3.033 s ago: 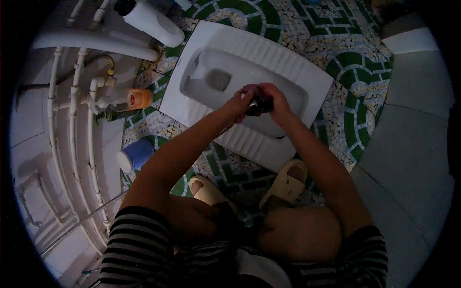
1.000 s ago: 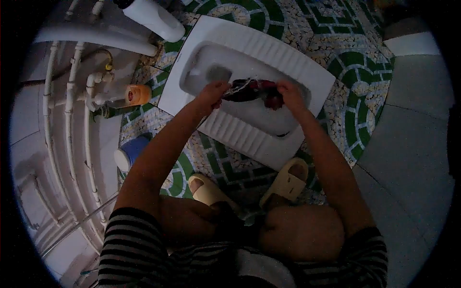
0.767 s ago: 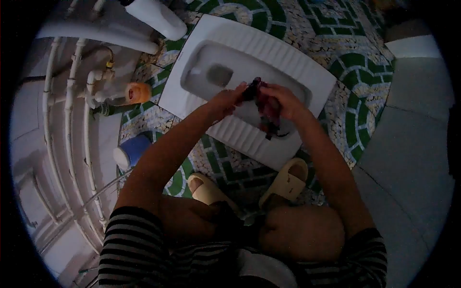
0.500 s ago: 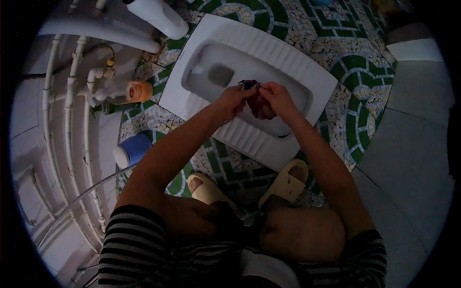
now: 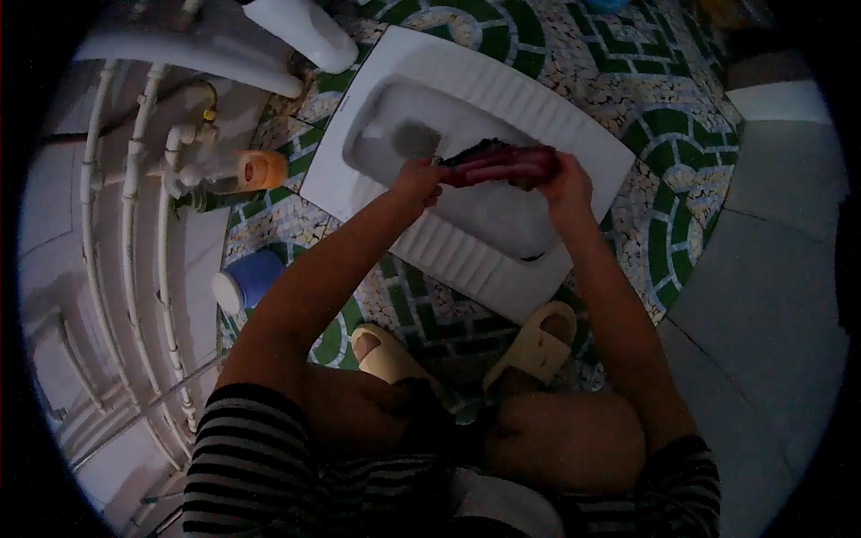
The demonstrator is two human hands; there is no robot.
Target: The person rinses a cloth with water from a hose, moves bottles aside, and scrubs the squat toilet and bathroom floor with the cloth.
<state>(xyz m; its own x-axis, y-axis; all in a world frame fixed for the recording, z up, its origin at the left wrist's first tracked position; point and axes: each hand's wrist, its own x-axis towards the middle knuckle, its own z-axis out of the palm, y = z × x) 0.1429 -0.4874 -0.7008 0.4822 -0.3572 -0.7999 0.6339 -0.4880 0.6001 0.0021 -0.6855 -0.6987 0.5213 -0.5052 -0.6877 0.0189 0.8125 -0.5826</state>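
Cloth (image 5: pixel 507 166) stretches over the squat toilet (image 5: pixel 381 184); left fingers (image 5: pixel 425 184) pinch one end, right fingers (image 5: pixel 563 179) grip the other.

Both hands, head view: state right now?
Left hand: closed on one end of the dark red, limp item.
Right hand: closed on its other end.

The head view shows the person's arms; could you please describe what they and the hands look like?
The left sleeve and right sleeve are short, with black and grey stripes, ending on the upper arms. The forearms are bare. The left hand and right hand wear no gloves; it is too dim to rule out rings.
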